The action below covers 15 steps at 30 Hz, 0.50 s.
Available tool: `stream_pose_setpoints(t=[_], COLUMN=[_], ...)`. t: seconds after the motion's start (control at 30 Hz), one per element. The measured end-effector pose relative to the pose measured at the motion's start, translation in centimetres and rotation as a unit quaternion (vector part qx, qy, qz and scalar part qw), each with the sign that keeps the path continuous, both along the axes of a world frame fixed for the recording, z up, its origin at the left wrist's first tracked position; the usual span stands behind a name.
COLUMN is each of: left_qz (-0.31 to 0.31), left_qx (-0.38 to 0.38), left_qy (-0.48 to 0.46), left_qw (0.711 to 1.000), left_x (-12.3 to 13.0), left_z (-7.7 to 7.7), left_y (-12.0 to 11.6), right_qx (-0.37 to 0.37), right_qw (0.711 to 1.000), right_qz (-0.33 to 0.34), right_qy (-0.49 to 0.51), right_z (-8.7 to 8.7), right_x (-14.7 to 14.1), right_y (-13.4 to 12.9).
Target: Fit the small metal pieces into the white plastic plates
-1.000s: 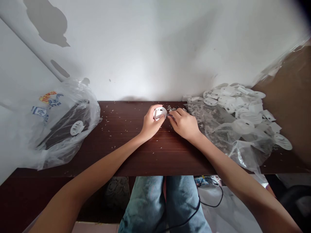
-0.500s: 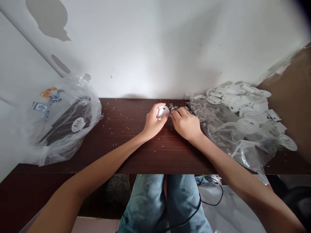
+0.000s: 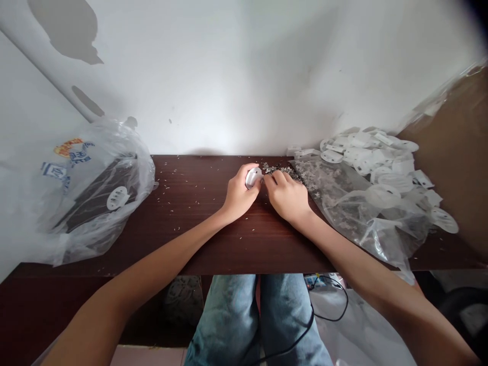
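Observation:
Near the middle of the dark table, my left hand (image 3: 241, 194) is wrapped round a round white plastic piece (image 3: 253, 178). My right hand (image 3: 285, 193) is just to its right, fingers bent together close to the piece's right edge; whatever they pinch is too small to make out. Behind my right fingers lies a pile of small metal parts (image 3: 273, 168), partly hidden by the hand. To the right, a clear plastic bag (image 3: 328, 190) holds more small parts.
White plastic pieces (image 3: 375, 152) are heaped at the back right beside a brown cardboard surface (image 3: 453, 152). On the left, a clear printed bag (image 3: 141, 188) has a white oval piece (image 3: 118, 197) in it. Tiny slivers dot the table (image 3: 229, 249). A black cable (image 3: 313, 317) hangs below.
The view has shifted slightly. The white piece is tilted a little differently in my left hand, and my right hand stays close to its right edge.

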<state>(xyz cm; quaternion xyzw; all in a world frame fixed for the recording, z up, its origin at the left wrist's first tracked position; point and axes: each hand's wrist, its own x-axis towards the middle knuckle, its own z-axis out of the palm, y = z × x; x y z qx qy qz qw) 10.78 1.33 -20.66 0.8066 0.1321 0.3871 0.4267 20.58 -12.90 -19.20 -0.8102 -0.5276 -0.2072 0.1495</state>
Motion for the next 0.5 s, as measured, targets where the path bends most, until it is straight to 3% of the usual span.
stream_pose_setpoints(t=[0.13, 0.27, 0.37, 0.5], left_qz=[-0.021, -0.075, -0.097, -0.077], left_qx=[-0.125, -0.289, -0.344, -0.380], left_qy=[-0.010, -0.003, -0.017, -0.016], left_qw=[0.992, 0.954, 0.934, 0.922], left_x=[0.2, 0.2, 0.3, 0.5], left_z=[0.0, 0.4, 0.5, 0.5], left_y=[0.6, 1.0, 1.3, 1.7], right_qx=[0.060, 0.105, 0.125, 0.172], right_qw=[0.997, 0.991, 0.986, 0.974], right_qz=[-0.040, -0.073, -0.077, -0.063], right_qy=[0.012, 0.046, 0.082, 0.134], right_z=[0.5, 0.9, 1.0, 1.1], right_x=[0.9, 1.8, 2.4, 3.5], right_y=[-0.1, -0.3, -0.4, -0.4])
